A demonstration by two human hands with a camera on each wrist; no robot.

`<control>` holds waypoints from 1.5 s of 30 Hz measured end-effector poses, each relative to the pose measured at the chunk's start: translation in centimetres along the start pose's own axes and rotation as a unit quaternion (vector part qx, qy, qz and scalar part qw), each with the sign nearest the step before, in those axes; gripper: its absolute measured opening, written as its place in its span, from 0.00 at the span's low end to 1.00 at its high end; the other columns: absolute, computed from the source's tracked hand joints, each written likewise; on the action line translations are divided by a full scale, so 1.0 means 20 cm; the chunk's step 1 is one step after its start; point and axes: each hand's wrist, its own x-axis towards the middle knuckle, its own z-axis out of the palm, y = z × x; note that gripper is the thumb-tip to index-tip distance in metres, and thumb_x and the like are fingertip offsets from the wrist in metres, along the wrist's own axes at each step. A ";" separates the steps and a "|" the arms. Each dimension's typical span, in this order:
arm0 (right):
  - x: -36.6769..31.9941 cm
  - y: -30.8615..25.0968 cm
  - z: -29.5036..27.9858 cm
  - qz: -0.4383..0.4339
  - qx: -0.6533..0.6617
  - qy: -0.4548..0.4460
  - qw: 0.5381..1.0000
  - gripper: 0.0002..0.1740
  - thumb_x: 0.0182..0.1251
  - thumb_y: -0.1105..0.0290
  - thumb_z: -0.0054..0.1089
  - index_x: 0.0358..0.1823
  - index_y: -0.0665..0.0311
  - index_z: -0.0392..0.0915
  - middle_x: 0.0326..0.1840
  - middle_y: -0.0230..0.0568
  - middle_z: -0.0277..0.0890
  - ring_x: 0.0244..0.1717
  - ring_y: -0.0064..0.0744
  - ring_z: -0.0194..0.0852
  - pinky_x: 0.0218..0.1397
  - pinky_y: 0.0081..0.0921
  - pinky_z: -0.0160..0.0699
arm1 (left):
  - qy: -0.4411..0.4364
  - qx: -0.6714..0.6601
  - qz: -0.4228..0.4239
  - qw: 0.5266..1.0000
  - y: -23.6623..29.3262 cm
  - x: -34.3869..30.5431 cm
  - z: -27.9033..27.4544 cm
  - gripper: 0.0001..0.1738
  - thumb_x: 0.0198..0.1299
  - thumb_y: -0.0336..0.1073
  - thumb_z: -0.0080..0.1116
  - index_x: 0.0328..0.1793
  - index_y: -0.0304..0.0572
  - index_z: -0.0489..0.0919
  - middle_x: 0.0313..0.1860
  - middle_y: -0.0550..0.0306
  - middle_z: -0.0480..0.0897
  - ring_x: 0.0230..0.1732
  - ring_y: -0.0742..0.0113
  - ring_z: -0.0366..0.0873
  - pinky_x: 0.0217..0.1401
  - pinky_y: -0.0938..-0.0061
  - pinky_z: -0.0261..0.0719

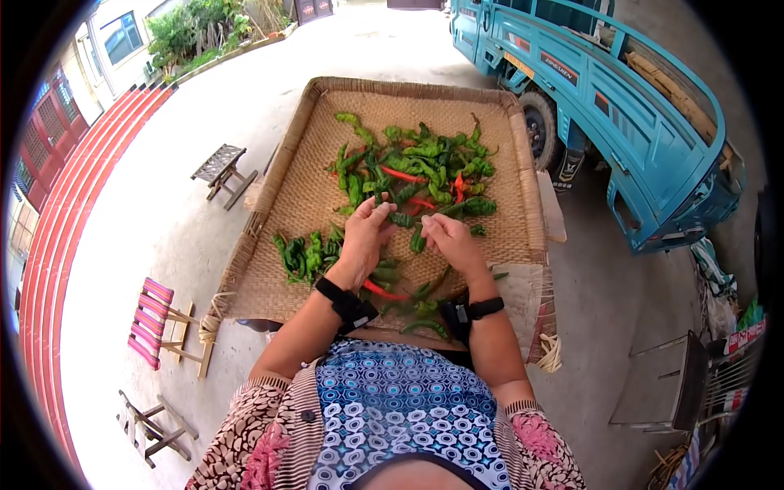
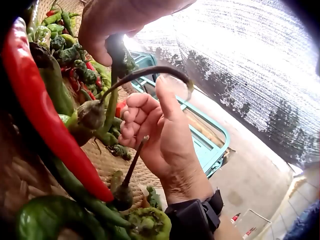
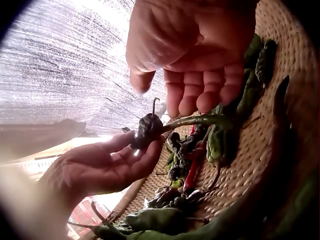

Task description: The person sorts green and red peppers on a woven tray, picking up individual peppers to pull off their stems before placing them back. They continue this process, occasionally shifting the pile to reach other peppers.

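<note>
In the head view my left hand [image 1: 363, 242] is over the middle of a woven tray [image 1: 273, 253]. The right wrist view shows that hand pinching a dark green pepper [image 3: 149, 129] between thumb and fingers, its thin stem pointing up. My right hand [image 1: 454, 243] is just to the right. In the left wrist view its thumb stands apart from its loosely bent fingers, with nothing held between them. Green peppers [image 1: 441, 155] lie heaped at the tray's far side, with a few red peppers [image 1: 403, 175] among them. A smaller pile of green peppers [image 1: 306, 257] lies left of my left hand.
A blue three-wheeled truck [image 1: 584, 106] is parked beyond the tray on the right. Folding stools [image 1: 220, 170] and a striped stool [image 1: 151, 322] stand to the left, before red-edged steps [image 1: 73, 220]. A dark metal-framed chair [image 1: 682, 384] is at the right.
</note>
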 end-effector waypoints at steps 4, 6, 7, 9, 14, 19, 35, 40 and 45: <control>0.00 0.02 0.04 -0.011 0.062 -0.033 0.998 0.21 0.75 0.54 0.49 0.33 0.65 0.76 0.22 0.32 0.73 0.23 0.20 0.70 0.29 0.19 0.70 | -0.008 0.005 -0.002 1.000 -0.02 0.01 -0.01 0.19 0.71 0.38 0.53 0.65 0.43 0.73 0.54 0.58 0.79 0.50 0.70 0.74 0.56 0.71 0.75; 0.01 0.03 0.03 -0.015 0.104 -0.040 0.994 0.20 0.76 0.57 0.48 0.33 0.65 0.76 0.23 0.32 0.73 0.22 0.20 0.70 0.28 0.19 0.70 | -0.008 0.008 0.001 1.000 -0.03 -0.01 0.01 0.19 0.71 0.39 0.53 0.65 0.41 0.72 0.54 0.56 0.78 0.51 0.68 0.75 0.57 0.70 0.76; 0.02 0.04 0.03 -0.026 0.118 -0.028 0.992 0.19 0.76 0.57 0.48 0.33 0.65 0.76 0.23 0.32 0.73 0.22 0.19 0.70 0.28 0.19 0.70 | -0.022 -0.007 -0.017 1.000 -0.04 0.00 0.00 0.20 0.72 0.40 0.53 0.65 0.39 0.72 0.53 0.55 0.78 0.51 0.68 0.75 0.58 0.69 0.76; 0.03 0.05 0.02 -0.050 0.146 -0.005 0.988 0.19 0.77 0.58 0.47 0.34 0.65 0.76 0.23 0.31 0.73 0.22 0.18 0.69 0.27 0.18 0.70 | -0.050 -0.037 -0.054 0.997 -0.04 0.02 -0.01 0.21 0.72 0.40 0.52 0.65 0.37 0.71 0.53 0.52 0.77 0.53 0.66 0.75 0.59 0.67 0.76; 0.03 0.05 0.00 -0.057 0.224 0.078 0.970 0.18 0.78 0.57 0.45 0.41 0.65 0.77 0.27 0.31 0.76 0.23 0.17 0.71 0.28 0.16 0.71 | -0.048 -0.021 -0.071 0.996 -0.05 0.01 0.03 0.20 0.73 0.40 0.50 0.63 0.33 0.71 0.52 0.45 0.78 0.53 0.62 0.78 0.59 0.68 0.79; 0.01 0.01 -0.03 -0.021 0.223 0.116 0.968 0.20 0.77 0.56 0.49 0.56 0.63 0.77 0.37 0.32 0.80 0.27 0.16 0.74 0.32 0.16 0.75 | -0.060 0.056 -0.049 0.995 -0.08 0.04 0.00 0.16 0.74 0.33 0.46 0.62 0.31 0.71 0.49 0.45 0.80 0.49 0.64 0.81 0.54 0.76 0.83; 0.04 0.06 -0.05 -0.003 0.104 0.160 0.982 0.32 0.71 0.64 0.57 0.73 0.63 0.60 0.53 0.45 0.77 0.31 0.25 0.76 0.35 0.25 0.80 | -0.152 0.415 0.095 0.892 -0.02 -0.05 0.00 0.22 0.61 0.34 0.60 0.60 0.33 0.73 0.43 0.51 0.81 0.44 0.62 0.82 0.44 0.68 0.80; 0.03 0.06 -0.07 -0.058 0.098 0.310 0.944 0.30 0.73 0.66 0.54 0.73 0.63 0.57 0.68 0.46 0.62 0.39 0.23 0.77 0.38 0.24 0.78 | -0.286 0.662 0.198 0.664 -0.22 -0.15 0.05 0.15 0.55 0.42 0.64 0.42 0.39 0.79 0.32 0.47 0.83 0.39 0.50 0.83 0.41 0.59 0.80; 0.05 0.13 -0.10 -0.052 0.147 0.316 0.936 0.20 0.74 0.68 0.52 0.64 0.65 0.66 0.56 0.39 0.69 0.35 0.22 0.77 0.35 0.22 0.77 | -0.242 0.720 0.229 0.609 -0.26 -0.17 0.05 0.19 0.52 0.49 0.66 0.30 0.39 0.77 0.27 0.45 0.81 0.35 0.45 0.82 0.38 0.55 0.80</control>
